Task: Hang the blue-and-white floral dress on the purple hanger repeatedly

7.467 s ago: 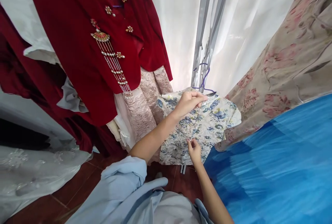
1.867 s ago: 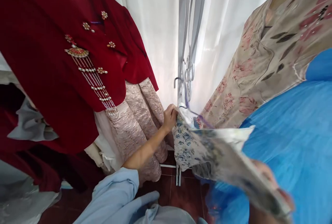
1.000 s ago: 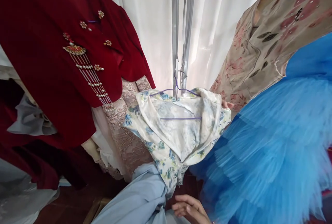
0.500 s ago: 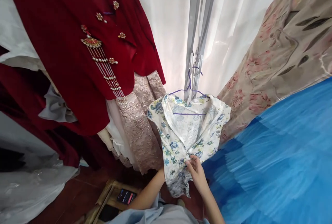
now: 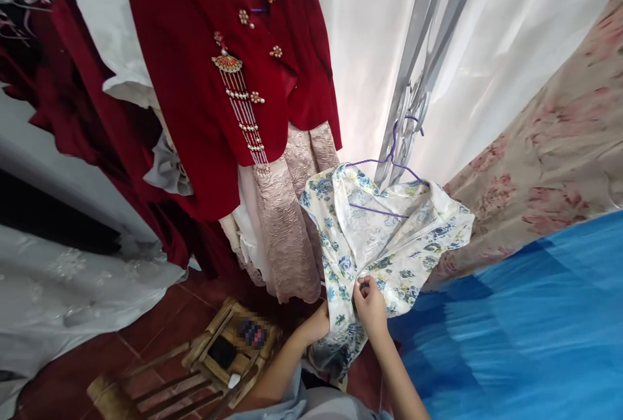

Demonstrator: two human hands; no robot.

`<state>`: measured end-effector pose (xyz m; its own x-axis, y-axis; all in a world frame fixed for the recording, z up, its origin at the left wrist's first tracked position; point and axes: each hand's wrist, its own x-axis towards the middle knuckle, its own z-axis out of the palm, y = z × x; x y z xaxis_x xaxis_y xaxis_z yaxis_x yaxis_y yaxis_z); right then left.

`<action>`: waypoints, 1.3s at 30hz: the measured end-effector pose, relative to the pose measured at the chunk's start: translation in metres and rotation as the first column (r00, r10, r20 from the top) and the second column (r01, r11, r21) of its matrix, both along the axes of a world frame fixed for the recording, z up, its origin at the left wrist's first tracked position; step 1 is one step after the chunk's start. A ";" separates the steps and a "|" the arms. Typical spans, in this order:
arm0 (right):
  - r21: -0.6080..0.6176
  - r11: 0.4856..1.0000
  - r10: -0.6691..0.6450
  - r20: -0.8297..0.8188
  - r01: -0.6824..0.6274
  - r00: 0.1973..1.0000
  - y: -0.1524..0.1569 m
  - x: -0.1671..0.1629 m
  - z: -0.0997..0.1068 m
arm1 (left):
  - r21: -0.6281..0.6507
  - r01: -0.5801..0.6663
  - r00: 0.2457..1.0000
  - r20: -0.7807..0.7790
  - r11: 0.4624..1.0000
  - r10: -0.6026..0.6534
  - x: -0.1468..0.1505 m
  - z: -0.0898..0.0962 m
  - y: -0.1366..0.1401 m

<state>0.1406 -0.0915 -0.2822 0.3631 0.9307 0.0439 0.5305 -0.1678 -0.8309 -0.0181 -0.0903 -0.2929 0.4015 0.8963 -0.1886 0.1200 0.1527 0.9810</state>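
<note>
A sleeveless white blouse with blue and green flowers hangs in front of me on a thin purple hanger. Its collar lies open in a deep V. At the bottom of the V, my right hand pinches the front edge of the blouse between thumb and fingers. My left hand reaches in behind the blouse's left side edge, and its fingers are hidden by the cloth. The lower hem is bunched in folds below both hands.
Left of the blouse hang a red jacket with a beaded tassel and a pale brocade skirt. On the right are a floral beige cloth and blue tulle. A wooden chair with a dark object on it stands lower left.
The view has turned left, so the garments sit farther right. My right fingers have closed into a pinch at the blouse front. More of my left hand shows at the blouse's edge.
</note>
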 end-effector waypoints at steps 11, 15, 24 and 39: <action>-0.001 0.994 0.093 -0.480 -0.106 0.873 -0.005 0.007 0.003 | 0.075 -0.339 0.938 0.104 0.938 0.331 -0.001 -0.027 0.000; -0.057 0.992 0.044 -0.683 -0.114 0.729 -0.013 -0.002 0.003 | 0.410 -0.554 0.803 0.031 0.725 0.596 -0.013 -0.046 0.005; -0.112 0.991 -0.050 -0.818 -0.074 0.573 -0.013 -0.017 0.014 | 0.563 0.000 0.979 -0.170 0.827 0.116 0.029 -0.021 0.029; 0.453 0.842 0.117 -0.684 0.293 0.720 0.114 0.021 0.229 | 0.395 0.296 0.923 -0.351 0.870 -0.155 0.032 -0.002 0.037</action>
<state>0.1614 0.0228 -0.0531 0.5619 0.8031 0.1982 -0.1897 0.3583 -0.9141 0.0136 -0.0530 -0.2949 0.5898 0.8058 0.0533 0.3956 -0.3459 0.8508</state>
